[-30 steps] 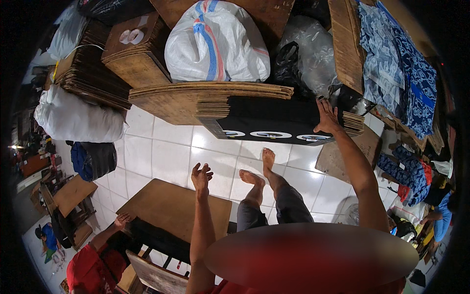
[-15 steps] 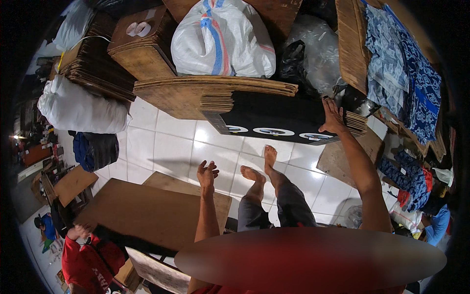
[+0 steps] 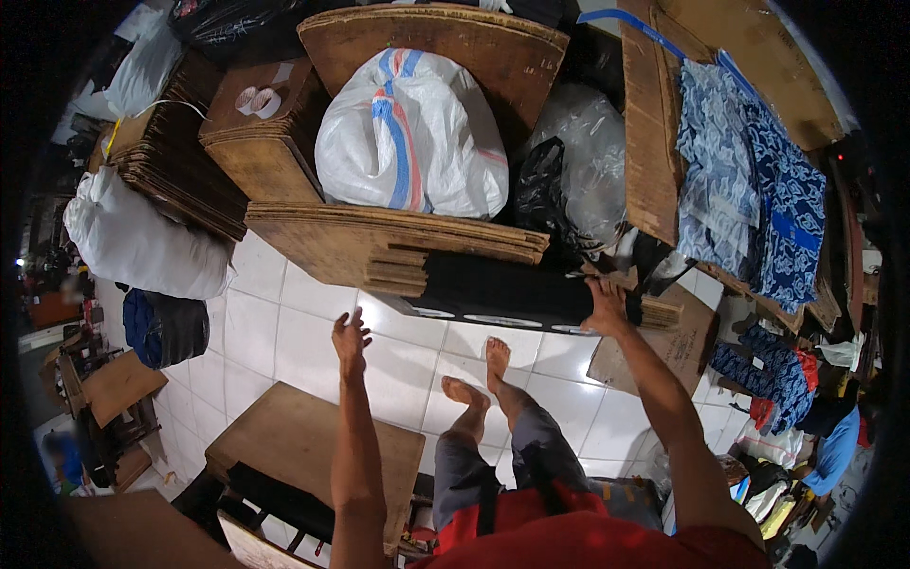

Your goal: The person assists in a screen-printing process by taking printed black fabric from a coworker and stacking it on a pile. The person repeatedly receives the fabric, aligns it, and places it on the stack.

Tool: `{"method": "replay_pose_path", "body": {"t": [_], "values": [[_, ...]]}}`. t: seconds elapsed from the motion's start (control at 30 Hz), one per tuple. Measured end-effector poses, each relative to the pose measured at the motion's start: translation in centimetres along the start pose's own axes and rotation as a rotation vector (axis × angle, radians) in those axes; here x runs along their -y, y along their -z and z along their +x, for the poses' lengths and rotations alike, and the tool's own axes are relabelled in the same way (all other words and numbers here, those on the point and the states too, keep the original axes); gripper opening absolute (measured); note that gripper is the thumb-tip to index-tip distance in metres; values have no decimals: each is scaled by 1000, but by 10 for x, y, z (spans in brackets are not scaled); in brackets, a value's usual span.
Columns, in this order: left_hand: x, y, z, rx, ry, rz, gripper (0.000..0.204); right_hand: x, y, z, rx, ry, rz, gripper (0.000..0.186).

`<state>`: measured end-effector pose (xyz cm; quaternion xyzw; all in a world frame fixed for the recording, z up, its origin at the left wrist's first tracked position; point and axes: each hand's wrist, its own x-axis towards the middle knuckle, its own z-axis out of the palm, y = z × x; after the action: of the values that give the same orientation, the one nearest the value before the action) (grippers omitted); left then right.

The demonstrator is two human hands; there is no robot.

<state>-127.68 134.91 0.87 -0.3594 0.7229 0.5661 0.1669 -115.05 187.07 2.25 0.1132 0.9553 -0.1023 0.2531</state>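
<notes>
My right hand (image 3: 605, 305) is gripping the top edge of a stack of boards with black covering (image 3: 512, 289) and white oval prints, which leans against a longer stack of plain brown boards (image 3: 313, 237). My left hand (image 3: 351, 339) hangs in the air over the white tiles, left of that black stack, fingers apart and holding nothing. Behind the boards are a white woven sack (image 3: 412, 133) with blue and red stripes and grey and black plastic bags (image 3: 578, 161).
Board stacks (image 3: 166, 133) and a white bundle (image 3: 142, 228) line the left. Blue patterned cloth (image 3: 777, 209) drapes on boards at right; a person in blue (image 3: 834, 446) works below it. A low board-topped piece (image 3: 313, 427) stands beside me, and a brown board (image 3: 133, 531) fills the lower-left corner.
The black stack has tipped, showing less of its printed face. The view has shifted. At lower left the red-clad co-worker has left view, and a brown board has moved leftward into the corner.
</notes>
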Motion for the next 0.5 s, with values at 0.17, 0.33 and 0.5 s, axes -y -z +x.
{"method": "replay_pose_path", "body": {"t": [0.17,0.33,0.5], "values": [[-46,-3,34,104,248,241,100,7,-7,-56,98,5,219,91],[-22,14,27,210,405,283,102,-92,-89,-70,388,-146,1080,55],[19,43,31,174,663,447,103,-263,-177,-120,321,-400,-126,53]]}}
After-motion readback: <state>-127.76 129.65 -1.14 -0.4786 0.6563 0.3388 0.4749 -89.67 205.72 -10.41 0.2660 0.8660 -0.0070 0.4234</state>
